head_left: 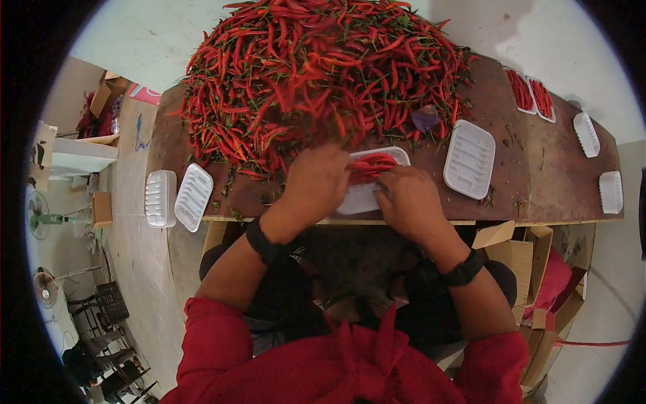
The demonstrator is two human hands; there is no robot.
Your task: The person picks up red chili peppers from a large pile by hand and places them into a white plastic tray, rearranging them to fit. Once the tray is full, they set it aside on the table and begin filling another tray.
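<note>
At the near edge of the table [505, 168], red chilies [371, 165] are lying in a white tray [359, 200], between the left hand [315, 180] and the right hand [412, 202]. Whether either grip is clamping chilies, I cannot tell. Light, even pressure should be keeping them parallel. Their long axes are running roughly left to right; tip direction is staying unclear.

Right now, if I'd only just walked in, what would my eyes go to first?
Probably the huge heap of red chilies with bits of green, piled at the back of the brown table. Next might be the two hands at a white tray with some red chilies in it, just in front of the heap. A small purple thing also stands out at the heap's lower right edge.
</note>
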